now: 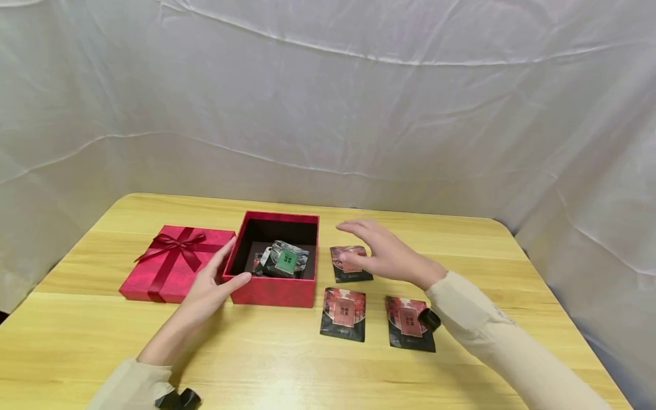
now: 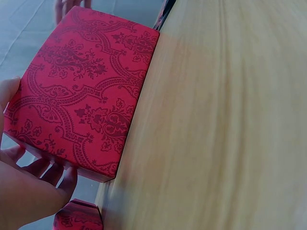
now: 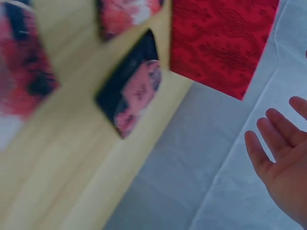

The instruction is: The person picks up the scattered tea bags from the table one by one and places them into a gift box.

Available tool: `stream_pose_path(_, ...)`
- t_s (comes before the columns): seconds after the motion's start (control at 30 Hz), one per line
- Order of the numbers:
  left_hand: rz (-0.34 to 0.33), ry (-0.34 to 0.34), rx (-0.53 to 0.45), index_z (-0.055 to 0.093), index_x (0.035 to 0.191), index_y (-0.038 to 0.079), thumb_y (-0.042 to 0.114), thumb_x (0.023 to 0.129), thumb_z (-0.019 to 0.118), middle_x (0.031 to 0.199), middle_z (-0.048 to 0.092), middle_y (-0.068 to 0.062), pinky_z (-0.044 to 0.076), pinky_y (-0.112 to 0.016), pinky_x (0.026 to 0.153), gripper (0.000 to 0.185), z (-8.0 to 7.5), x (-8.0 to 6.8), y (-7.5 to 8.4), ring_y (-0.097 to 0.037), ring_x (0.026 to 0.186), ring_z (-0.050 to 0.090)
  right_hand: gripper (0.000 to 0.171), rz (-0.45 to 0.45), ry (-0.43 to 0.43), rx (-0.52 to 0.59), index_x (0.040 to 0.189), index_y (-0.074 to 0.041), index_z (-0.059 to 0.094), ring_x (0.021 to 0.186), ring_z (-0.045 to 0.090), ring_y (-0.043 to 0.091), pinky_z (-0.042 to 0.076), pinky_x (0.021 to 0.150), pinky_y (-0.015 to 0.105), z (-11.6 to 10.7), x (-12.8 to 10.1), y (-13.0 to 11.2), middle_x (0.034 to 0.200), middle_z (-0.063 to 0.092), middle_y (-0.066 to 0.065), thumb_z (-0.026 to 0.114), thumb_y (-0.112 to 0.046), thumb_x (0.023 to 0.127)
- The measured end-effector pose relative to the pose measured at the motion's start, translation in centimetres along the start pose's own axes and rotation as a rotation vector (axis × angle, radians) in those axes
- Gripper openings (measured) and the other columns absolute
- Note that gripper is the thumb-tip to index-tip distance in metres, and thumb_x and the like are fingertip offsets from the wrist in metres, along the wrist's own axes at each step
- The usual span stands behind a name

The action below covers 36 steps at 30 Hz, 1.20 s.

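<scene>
Pale wooden table (image 1: 476, 250) across lower half of head view, yellowish, grain running roughly sideways, far corners rounded. Whitish cloth (image 1: 328, 114) hung behind, filling upper half and wrapping down both sides; long creases sweep across top and middle, finer wrinkles at upper right. Cloth greyer, shadowed at lower right edge. Soft bright glare (image 1: 279, 390) on tabletop, bottom centre. Small dark patch (image 1: 2, 316) at far left edge, unclear. In wrist views, cloth looks bluish grey.
</scene>
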<state>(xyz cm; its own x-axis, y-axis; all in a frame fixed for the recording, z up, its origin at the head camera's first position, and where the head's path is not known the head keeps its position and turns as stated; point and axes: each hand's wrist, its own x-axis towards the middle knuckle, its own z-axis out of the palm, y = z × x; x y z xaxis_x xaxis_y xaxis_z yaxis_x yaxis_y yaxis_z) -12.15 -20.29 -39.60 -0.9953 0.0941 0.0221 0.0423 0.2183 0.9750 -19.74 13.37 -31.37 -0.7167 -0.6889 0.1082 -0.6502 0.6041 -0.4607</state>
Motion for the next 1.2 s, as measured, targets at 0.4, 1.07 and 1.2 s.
stream_pose_path(0.4, -0.015, 0.007, 0.019, 0.019, 0.156, 0.027, 0.023, 0.093, 0.066, 0.156, 0.025, -0.011, 0.018, -0.062, 0.107, 0.079, 0.0, 0.1, 0.0, -0.033, 0.141, 0.02, 0.06, 0.101, 0.007, 0.202, 0.143, -0.009, 0.045, 0.127, 0.045, 0.031, 0.042, 0.098, 0.05, 2.1, -5.6, 2.7, 0.142, 0.047, 0.011, 0.069, -0.027, 0.091)
stream_pose_path(1.07, -0.009, 0.001, -0.022, 0.017, 0.156, 0.024, 0.021, 0.093, 0.065, 0.155, 0.026, -0.012, 0.023, -0.056, 0.108, 0.079, 0.1, 0.0, 0.0, -0.032, 0.137, 0.029, 0.072, 0.251, -0.054, 0.287, 0.144, -0.003, 0.042, 0.125, 0.044, 0.044, 0.043, 0.094, 0.055, 3.7, -10.5, 5.7, 0.143, 0.043, 0.019, 0.075, -0.03, 0.086)
stream_pose_path(1.2, -0.008, -0.004, -0.024, 0.017, 0.156, 0.023, 0.02, 0.094, 0.065, 0.154, 0.028, -0.013, 0.031, -0.044, 0.106, 0.079, 0.1, 0.0, 0.0, -0.032, 0.134, 0.035, 0.075, 0.253, -0.054, 0.275, 0.142, 0.0, 0.043, 0.124, 0.045, 0.042, 0.04, 0.096, 0.056, 3.7, -11.6, 6.2, 0.14, 0.046, 0.019, 0.078, -0.031, 0.083)
